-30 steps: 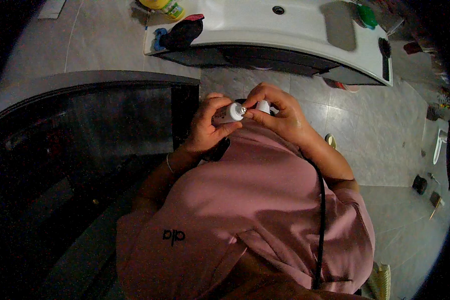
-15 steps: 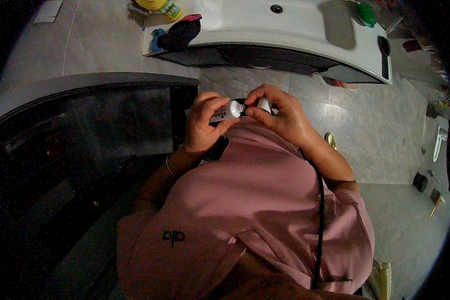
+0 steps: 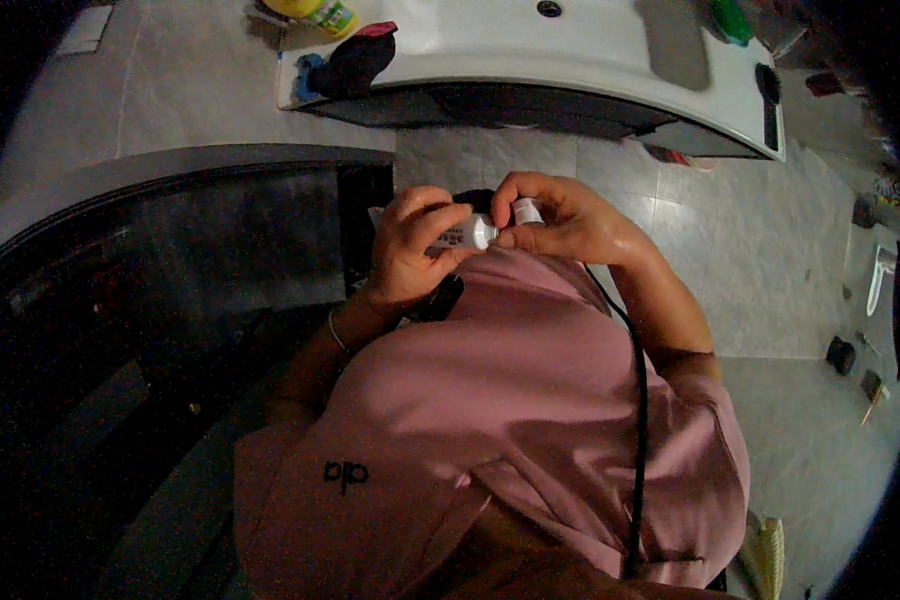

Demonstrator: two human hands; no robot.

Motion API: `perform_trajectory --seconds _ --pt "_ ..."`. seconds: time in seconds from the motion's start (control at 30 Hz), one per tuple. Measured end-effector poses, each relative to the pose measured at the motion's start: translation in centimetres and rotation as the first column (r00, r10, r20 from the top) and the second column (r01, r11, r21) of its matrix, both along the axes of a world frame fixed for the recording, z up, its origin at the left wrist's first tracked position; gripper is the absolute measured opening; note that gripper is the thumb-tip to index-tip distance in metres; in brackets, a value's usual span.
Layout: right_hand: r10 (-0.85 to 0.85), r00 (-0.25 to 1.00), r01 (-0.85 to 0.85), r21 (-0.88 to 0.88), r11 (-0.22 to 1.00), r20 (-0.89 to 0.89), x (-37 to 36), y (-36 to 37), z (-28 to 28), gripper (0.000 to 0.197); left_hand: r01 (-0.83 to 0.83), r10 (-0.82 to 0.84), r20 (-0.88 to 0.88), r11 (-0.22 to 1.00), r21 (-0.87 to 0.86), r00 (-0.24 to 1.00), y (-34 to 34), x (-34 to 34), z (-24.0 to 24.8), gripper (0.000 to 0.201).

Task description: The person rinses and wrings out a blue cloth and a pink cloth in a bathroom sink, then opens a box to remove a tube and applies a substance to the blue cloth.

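From the head camera, looking down, the left hand (image 3: 410, 250) is wrapped around a small white tube (image 3: 462, 236), so its grip is closed tight on it. The tube sits up in the air just in front of the pink shirt (image 3: 530, 400), not resting on anything. The right hand (image 3: 560, 215) is touching the end of the tube, and its fingers (image 3: 515, 190) are pinched shut on a small white cap (image 3: 526, 211). It looks like the cap is being turned, though it is hard to tell if it is on or off. To do this well, the left hand should hold the tube still and not squeeze hard, and the right hand should turn the little cap slowly so it does not slip and fall. A thin bracelet (image 3: 336, 330) is on the left wrist, and a black cord (image 3: 638, 400) runs down the shirt. Ahead is a white sink (image 3: 610, 50) with a dark cloth (image 3: 355, 60) and a yellow and green bottle (image 3: 315, 12) at its left end. The floor (image 3: 770, 260) is grey tile with a few small things on it at the right. On the left is a big dark glass wall (image 3: 170, 260), and the room is dim.
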State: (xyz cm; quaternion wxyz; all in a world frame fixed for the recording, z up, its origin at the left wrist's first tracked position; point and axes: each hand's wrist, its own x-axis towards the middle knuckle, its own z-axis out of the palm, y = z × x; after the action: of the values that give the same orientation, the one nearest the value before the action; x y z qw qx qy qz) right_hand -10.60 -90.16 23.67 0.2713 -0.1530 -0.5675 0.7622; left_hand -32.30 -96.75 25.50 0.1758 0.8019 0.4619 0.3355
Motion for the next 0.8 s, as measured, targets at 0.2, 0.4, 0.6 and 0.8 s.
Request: perform_trajectory --seconds 0.2,0.4,0.6,0.8 --pt "0.144 0.986 -0.141 -0.038 0.989 0.087 -0.1 1.7 0.5 0.016 0.066 -0.067 -0.070 0.998 -0.008 0.995 1.2 -0.8 0.1 0.054" --pt "0.185 0.983 -0.184 -0.040 0.982 0.021 -0.6 1.8 -1.4 0.016 0.092 -0.091 -0.063 0.996 0.015 0.994 1.4 -1.5 -0.9 0.057" --pt "0.074 0.997 -0.074 -0.051 0.996 -0.002 -0.7 1.1 -1.3 0.015 0.069 -0.068 -0.078 0.997 0.016 0.995 1.4 -1.5 -1.1 0.059" --pt "0.021 1.000 -0.021 -0.017 1.000 -0.001 -0.6 0.8 -1.8 0.015 0.062 -0.061 -0.066 0.998 0.008 0.996 1.5 -1.2 -1.1 0.058"
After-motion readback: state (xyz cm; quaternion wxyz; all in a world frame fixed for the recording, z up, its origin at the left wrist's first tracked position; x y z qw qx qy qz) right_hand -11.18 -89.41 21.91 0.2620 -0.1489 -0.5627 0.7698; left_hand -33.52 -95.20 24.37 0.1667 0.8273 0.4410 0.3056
